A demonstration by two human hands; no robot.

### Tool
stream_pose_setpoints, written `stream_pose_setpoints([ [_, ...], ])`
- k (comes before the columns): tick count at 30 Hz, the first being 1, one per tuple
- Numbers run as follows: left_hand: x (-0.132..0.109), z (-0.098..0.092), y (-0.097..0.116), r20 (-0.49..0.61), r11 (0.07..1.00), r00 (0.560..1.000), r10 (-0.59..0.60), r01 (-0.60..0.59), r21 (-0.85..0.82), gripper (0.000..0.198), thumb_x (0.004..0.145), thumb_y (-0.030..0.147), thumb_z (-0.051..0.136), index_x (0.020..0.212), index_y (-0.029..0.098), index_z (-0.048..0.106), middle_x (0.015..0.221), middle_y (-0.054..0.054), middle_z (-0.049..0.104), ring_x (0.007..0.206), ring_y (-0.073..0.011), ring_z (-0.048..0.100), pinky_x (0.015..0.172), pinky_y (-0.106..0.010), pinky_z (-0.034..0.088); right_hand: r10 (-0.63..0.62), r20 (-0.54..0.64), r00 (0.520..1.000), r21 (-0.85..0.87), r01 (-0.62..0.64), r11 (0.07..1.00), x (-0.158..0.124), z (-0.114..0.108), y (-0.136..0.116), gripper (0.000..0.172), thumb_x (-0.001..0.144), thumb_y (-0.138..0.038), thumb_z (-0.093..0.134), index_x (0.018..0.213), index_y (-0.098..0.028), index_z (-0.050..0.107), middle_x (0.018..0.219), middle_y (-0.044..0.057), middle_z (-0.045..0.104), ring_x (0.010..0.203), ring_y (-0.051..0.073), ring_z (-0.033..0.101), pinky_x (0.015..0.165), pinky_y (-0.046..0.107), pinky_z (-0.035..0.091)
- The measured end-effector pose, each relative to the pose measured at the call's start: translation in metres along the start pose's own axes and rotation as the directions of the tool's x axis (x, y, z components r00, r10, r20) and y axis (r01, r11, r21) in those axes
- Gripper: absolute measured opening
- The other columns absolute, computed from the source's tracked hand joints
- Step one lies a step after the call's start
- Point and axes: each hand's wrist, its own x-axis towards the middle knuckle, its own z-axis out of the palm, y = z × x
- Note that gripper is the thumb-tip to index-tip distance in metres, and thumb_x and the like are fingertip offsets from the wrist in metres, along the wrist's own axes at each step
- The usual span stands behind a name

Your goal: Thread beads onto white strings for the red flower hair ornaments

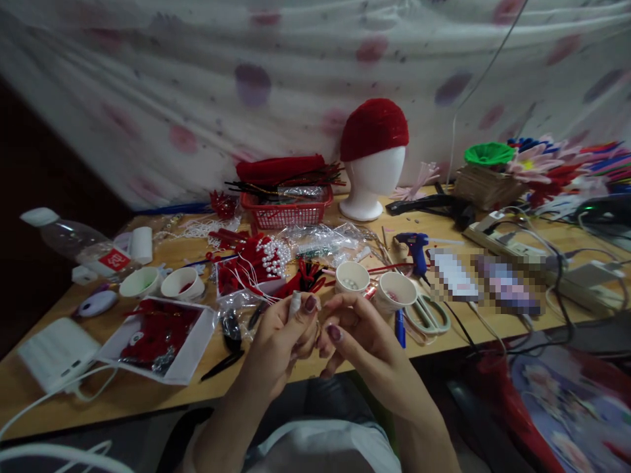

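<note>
Above the front edge of the table, my left hand [286,336] is closed, its thumb pressed against the curled fingers. A small white piece [294,304] shows at its index finger; whether it is a wrap or something held, I cannot tell. Close beside it, my right hand [363,341] has curled fingers, with the thumb near the middle finger. Anything pinched there is too small to make out. Just beyond the hands are a paper cup of pale beads [352,278], a second paper cup [396,292] and scissors with pale green handles [428,315].
A white box of red pieces [190,355] and a plastic bottle [81,246] are at left. Behind stand a red basket [286,213] and a white foam head [367,187] in a red cap. A blue glue gun [418,249] and a power strip [530,253] lie right.
</note>
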Motion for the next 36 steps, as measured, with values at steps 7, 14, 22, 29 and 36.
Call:
stream_pose_setpoints([
  [7, 0.002, 0.002, -0.005, -0.056, 1.000, 0.998, -0.029, 0.028, -0.014, 0.045, 0.071, 0.048, 0.086, 0.068, 0.015, 0.056, 0.047, 0.013, 0.031, 0.040, 0.0003, 0.017, 0.039, -0.012, 0.020, -0.094, -0.053, 0.994, -0.422, 0.063, 0.904, -0.001, 0.001, 0.003, 0.027, 0.103, -0.045, 0.049, 0.090, -0.022, 0.053, 0.077, -0.003, 0.047, 0.069, 0.012, 0.040, 0.062, 0.024, 0.036],
  [14, 0.007, -0.001, 0.003, -0.128, 0.982, 0.991, 0.025, -0.048, -0.182, 0.032, 0.069, 0.039, 0.088, 0.080, 0.014, 0.072, 0.054, 0.005, 0.055, 0.049, -0.0052, 0.050, 0.050, -0.015, 0.045, -0.119, -0.124, 0.985, -0.314, 0.075, 0.947, 0.004, 0.000, 0.012, 0.034, 0.103, -0.044, 0.048, 0.080, -0.021, 0.057, 0.065, -0.004, 0.044, 0.055, 0.011, 0.040, 0.052, 0.025, 0.031],
  [22, 0.005, -0.001, 0.007, -0.192, 0.989, 0.981, 0.031, -0.057, -0.135, 0.025, 0.075, 0.036, 0.083, 0.084, 0.014, 0.077, 0.093, -0.008, 0.077, 0.088, -0.0173, 0.070, 0.077, -0.023, 0.056, -0.314, -0.060, 0.947, -0.513, 0.241, 0.824, 0.011, 0.011, 0.011, 0.023, 0.102, -0.028, 0.052, 0.092, -0.021, 0.072, 0.088, 0.005, 0.067, 0.084, 0.019, 0.062, 0.077, 0.030, 0.046],
  [29, 0.005, 0.004, 0.004, -0.313, 0.974, 0.930, 0.190, -0.218, -0.055, 0.043, 0.073, 0.060, 0.077, 0.087, 0.020, 0.068, 0.083, -0.001, 0.073, 0.078, -0.0151, 0.067, 0.067, -0.023, 0.052, -0.445, -0.081, 0.892, -0.534, 0.338, 0.775, 0.012, 0.030, 0.031, 0.022, 0.097, -0.020, 0.058, 0.104, -0.027, 0.078, 0.101, 0.008, 0.069, 0.095, 0.022, 0.065, 0.083, 0.034, 0.052],
  [36, 0.002, 0.010, -0.004, -0.295, 0.931, 0.883, 0.364, -0.341, 0.126, 0.040, 0.075, 0.062, 0.074, 0.087, 0.025, 0.067, 0.084, 0.000, 0.070, 0.085, -0.0166, 0.065, 0.076, -0.025, 0.050, -0.478, -0.226, 0.849, -0.485, 0.328, 0.811, 0.012, 0.035, 0.039, 0.015, 0.094, -0.024, 0.062, 0.084, -0.024, 0.074, 0.085, 0.006, 0.068, 0.080, 0.020, 0.063, 0.074, 0.032, 0.051],
])
